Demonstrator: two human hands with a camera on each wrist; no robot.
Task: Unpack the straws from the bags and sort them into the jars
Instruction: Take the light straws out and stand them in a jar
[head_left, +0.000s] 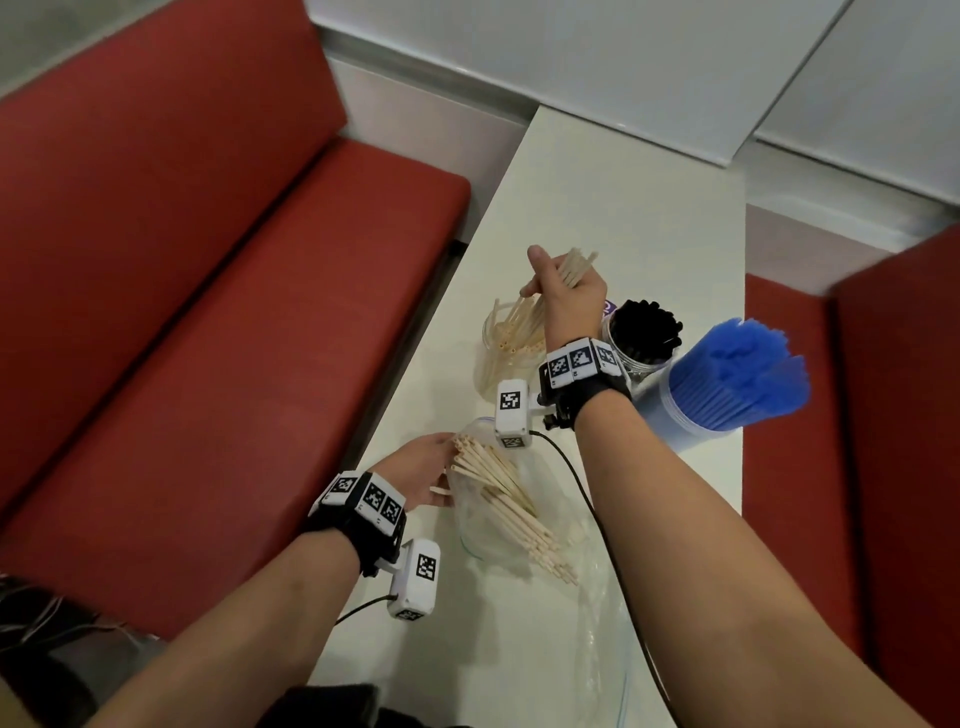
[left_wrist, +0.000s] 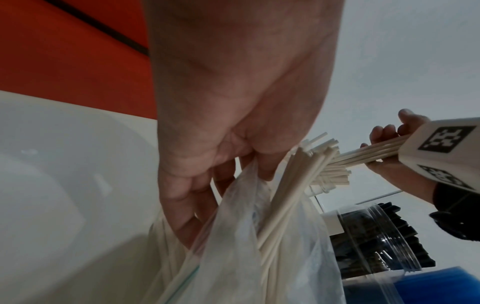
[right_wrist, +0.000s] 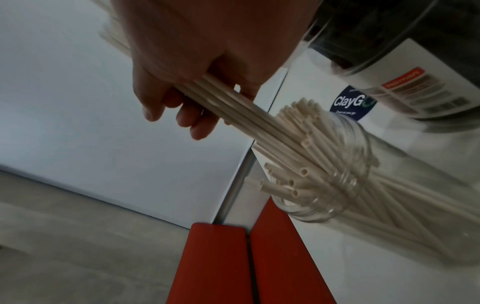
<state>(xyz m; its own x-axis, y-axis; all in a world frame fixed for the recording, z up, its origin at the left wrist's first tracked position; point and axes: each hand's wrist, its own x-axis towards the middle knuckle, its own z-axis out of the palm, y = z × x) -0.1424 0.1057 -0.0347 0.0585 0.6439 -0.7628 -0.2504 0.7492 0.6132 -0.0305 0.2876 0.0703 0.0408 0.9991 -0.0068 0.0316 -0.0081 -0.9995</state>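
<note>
White table (head_left: 623, 208), "ClayGo" sticker (right_wrist: 353, 102); right hand (head_left: 566, 296) gripping beige straws (right_wrist: 233, 107), left hand (head_left: 421, 467) pinching bag (left_wrist: 233, 236).

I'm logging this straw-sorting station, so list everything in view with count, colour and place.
table: one, white, between the benches
benches: two, red, either side
cream-straw jar: one, clear, far left of the jars
black-straw jar: one, clear, middle
blue-straw jar: one, clear, table's right edge
bag: one, clear, near edge, holds cream straws
sticker: one, dark blue, on table
left hand: holds the bag's mouth
right hand: grips cream straws over the cream-straw jar
</note>
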